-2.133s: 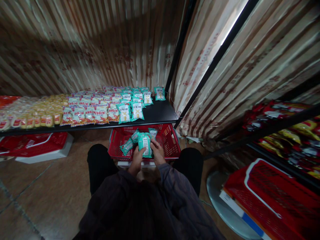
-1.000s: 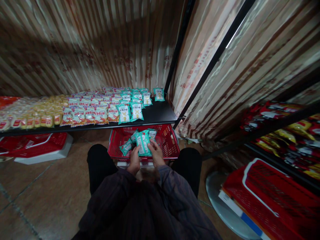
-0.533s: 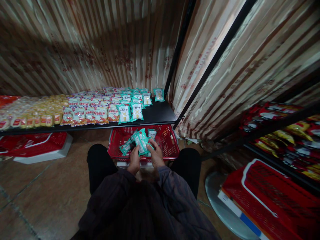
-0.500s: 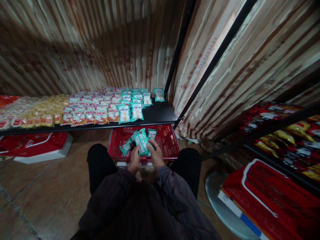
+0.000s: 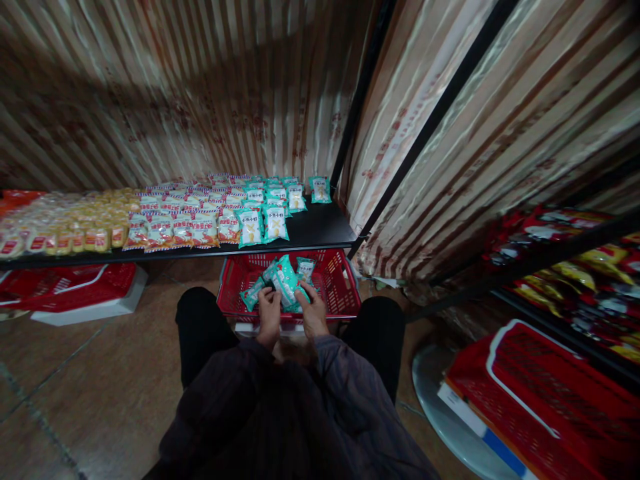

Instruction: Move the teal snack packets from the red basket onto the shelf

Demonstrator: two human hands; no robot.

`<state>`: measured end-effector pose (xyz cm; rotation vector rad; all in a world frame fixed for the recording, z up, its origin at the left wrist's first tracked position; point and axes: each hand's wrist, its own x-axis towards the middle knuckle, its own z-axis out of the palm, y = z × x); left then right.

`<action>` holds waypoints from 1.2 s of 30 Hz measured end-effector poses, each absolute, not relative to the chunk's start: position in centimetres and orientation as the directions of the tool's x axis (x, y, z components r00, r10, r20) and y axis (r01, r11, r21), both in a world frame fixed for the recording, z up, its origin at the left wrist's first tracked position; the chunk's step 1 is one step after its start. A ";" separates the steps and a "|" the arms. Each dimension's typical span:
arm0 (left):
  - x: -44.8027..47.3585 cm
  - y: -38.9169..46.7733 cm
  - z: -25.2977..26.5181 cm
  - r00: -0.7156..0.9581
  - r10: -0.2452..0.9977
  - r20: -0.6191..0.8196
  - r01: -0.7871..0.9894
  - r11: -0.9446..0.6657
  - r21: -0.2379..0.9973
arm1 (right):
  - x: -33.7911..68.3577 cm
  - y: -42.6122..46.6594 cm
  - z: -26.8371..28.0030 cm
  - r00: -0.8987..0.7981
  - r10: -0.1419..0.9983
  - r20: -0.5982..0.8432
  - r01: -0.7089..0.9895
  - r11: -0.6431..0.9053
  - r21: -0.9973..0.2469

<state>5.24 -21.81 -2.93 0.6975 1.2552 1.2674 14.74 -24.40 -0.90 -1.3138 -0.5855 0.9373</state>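
In front of me a teal snack bag (image 5: 286, 277) is held tilted over a red plastic basket (image 5: 230, 300). My right hand (image 5: 314, 312) grips its lower right side, with the thumb on the front. My left hand (image 5: 270, 313) has its fingers curled at the lower left edge of the same bag; its fingertips are partly hidden. Inside the basket lie more teal bags, one left of my hands (image 5: 251, 295) and one behind at the right (image 5: 305, 268).
Above the basket runs a black shelf (image 5: 313, 230) with rows of teal bags (image 5: 276, 223), red-and-white snack bags (image 5: 205, 230) and yellow packaged cakes (image 5: 100, 239). Red baskets stand at left (image 5: 110, 287) and right (image 5: 540, 380). A second rack with bags (image 5: 575, 273) is at right.
The teal bag in my hands has turned and tilted. My left thumb has slid from its front toward its left edge, and my left fingers are more curled.
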 end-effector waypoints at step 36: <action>5.1 -22.1 -2.1 -0.164 0.948 -0.271 -0.275 0.220 0.936 | 14.9 -24.4 -2.0 0.562 0.817 -0.125 -0.171 -0.033 -0.985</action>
